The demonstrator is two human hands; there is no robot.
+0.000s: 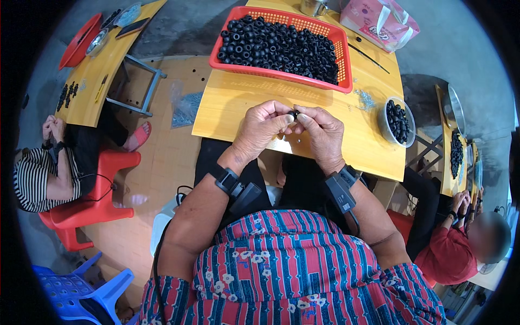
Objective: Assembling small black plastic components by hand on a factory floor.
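I see both hands raised together over the near edge of the wooden worktop [233,103]. My left hand [264,129] and right hand [323,136] meet fingertip to fingertip, and each grip is closed on one small black ring [294,114], pinched between them just above the worktop. A black band with a small box sits on each wrist. Beyond the hands, a red plastic basket [281,76] lies heaped with more black rings, and to the right a clear round bowl [399,122] holds a smaller batch. A pink tissue pack [379,21] rests at the far right corner. Another person in a striped top sits to my left on a red chair [92,200], and one in red works at my right.
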